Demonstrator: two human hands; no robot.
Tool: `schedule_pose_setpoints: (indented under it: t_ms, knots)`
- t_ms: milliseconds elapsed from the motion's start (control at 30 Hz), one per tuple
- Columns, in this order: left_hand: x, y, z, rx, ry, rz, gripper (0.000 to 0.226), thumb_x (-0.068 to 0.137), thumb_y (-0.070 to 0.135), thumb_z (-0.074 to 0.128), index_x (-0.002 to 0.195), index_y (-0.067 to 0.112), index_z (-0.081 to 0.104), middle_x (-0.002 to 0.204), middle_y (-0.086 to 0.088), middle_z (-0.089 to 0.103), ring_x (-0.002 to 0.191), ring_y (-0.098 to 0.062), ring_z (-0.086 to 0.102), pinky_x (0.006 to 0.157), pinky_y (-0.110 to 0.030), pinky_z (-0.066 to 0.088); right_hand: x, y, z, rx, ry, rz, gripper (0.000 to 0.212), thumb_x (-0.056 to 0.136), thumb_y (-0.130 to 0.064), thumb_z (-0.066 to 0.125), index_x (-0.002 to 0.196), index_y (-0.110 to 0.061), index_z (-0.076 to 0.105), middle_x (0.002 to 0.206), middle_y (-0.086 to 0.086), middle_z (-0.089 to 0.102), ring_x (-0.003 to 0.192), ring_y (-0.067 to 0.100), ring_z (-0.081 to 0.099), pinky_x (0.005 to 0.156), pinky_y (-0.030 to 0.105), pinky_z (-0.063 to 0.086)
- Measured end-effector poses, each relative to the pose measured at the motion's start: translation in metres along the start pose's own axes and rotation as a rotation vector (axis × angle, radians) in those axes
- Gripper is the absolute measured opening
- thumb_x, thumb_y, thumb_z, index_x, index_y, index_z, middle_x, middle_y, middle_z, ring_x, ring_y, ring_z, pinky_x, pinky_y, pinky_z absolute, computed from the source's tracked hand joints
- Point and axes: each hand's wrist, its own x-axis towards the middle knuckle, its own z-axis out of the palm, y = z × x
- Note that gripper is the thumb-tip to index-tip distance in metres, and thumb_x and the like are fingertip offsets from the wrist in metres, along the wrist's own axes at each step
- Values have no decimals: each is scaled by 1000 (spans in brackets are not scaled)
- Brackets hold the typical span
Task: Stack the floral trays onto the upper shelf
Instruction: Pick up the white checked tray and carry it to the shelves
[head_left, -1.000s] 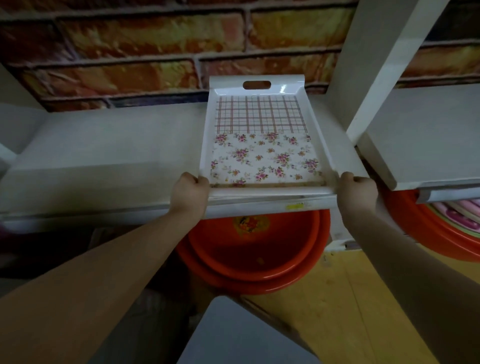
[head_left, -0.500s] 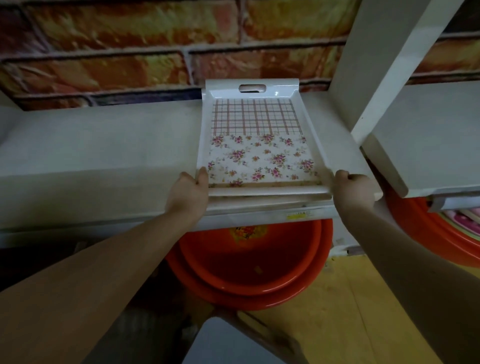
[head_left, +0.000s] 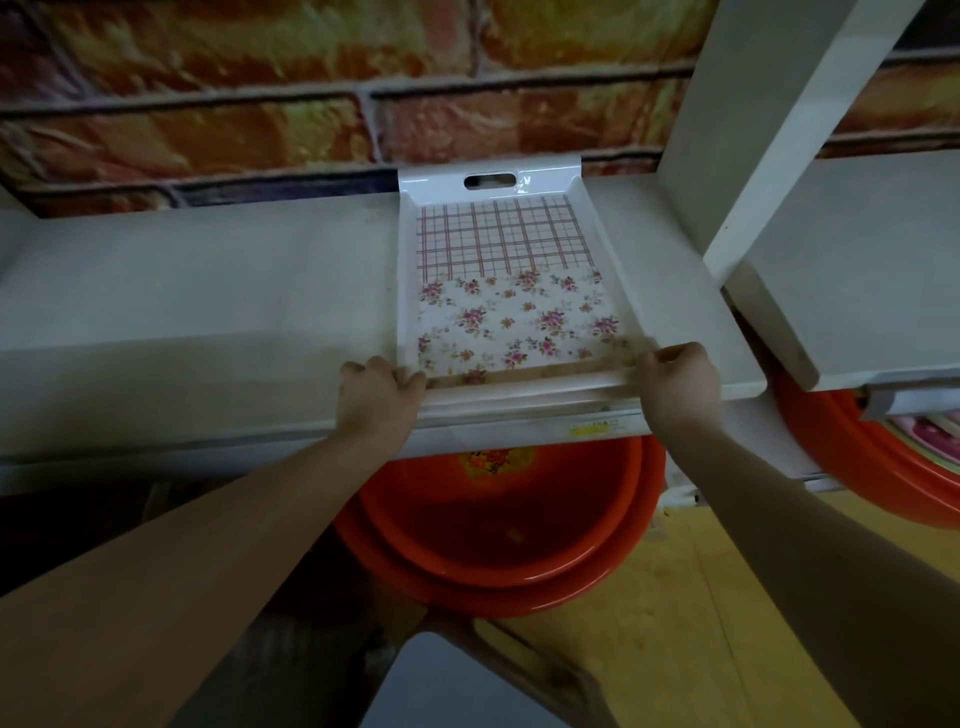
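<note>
A white floral tray with a plaid far half and a flowered near half lies on the upper shelf, its far handle end against the brick wall. More tray rims show stacked under its near edge. My left hand grips the tray's near left corner, thumb on the rim. My right hand pinches the near right corner with curled fingers.
A white upright post rises right of the tray, with another shelf beyond it. Nested red basins sit below the shelf, and more red basins lie at the right. A grey stool top is near me.
The tray has slid a little farther back on the shelf. Both hands stayed at its near corners, and my right hand's fingers now curl over the rim.
</note>
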Motion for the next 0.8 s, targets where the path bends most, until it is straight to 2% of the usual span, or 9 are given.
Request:
schedule_pose_setpoints:
  t_ms: [67, 133, 233, 367, 533, 633, 700, 800]
  knots:
    - [-5, 1, -1, 48, -19, 48, 40, 94, 25, 51, 115, -8, 53, 119, -24, 45, 106, -33, 50, 95, -36, 40, -5, 3, 2, -41, -18, -10, 20, 92, -23, 46, 99, -5, 53, 98, 14, 56, 79, 31, 57, 69, 39, 47]
    - [-7, 1, -2, 69, -22, 75, 40, 95, 25, 50, 117, -9, 52, 113, -21, 45, 108, -33, 50, 96, -36, 38, -8, 3, 1, -91, -16, -20, 30, 91, -26, 45, 111, -4, 53, 110, 17, 55, 87, 35, 59, 76, 42, 50]
    - [-7, -1, -3, 78, -12, 59, 44, 94, 29, 52, 120, -7, 53, 117, -23, 47, 112, -37, 48, 98, -36, 38, -12, 3, -1, -217, -19, -62, 33, 92, -32, 43, 115, -9, 52, 111, 16, 52, 87, 36, 59, 82, 48, 52]
    - [-6, -6, 1, 49, 43, 33, 45, 91, 31, 56, 123, 0, 49, 126, -23, 41, 108, -38, 51, 95, -39, 42, -17, 5, -4, -360, -10, -119, 36, 94, -38, 41, 117, -13, 54, 112, 19, 49, 87, 41, 57, 86, 51, 50]
    - [-8, -11, 5, 25, 88, 42, 42, 90, 24, 56, 124, 2, 44, 126, -23, 41, 107, -39, 51, 94, -43, 44, -23, 5, -5, -476, -7, -173, 38, 95, -37, 44, 119, -12, 59, 117, 20, 41, 106, 39, 46, 93, 48, 47]
    - [-10, -14, 8, -37, 83, 0, 41, 90, 22, 56, 122, 0, 43, 125, -24, 41, 103, -41, 53, 89, -42, 47, -24, 5, -5, -444, -42, -157, 43, 94, -39, 46, 126, -12, 55, 122, 20, 38, 112, 39, 44, 95, 46, 45]
    - [-9, -15, 9, -129, 55, -45, 39, 92, 22, 55, 120, -1, 42, 122, -23, 44, 96, -37, 55, 79, -36, 45, -22, 7, -5, -400, -46, -104, 50, 93, -43, 46, 131, -9, 48, 127, 20, 40, 112, 39, 47, 93, 46, 44]
    - [-7, -17, 11, -325, 47, -119, 35, 90, 24, 58, 114, 3, 42, 116, -24, 55, 94, -39, 61, 76, -37, 50, -20, 10, -1, -242, -100, 6, 47, 92, -41, 47, 122, -5, 47, 115, 16, 55, 101, 34, 55, 83, 43, 47]
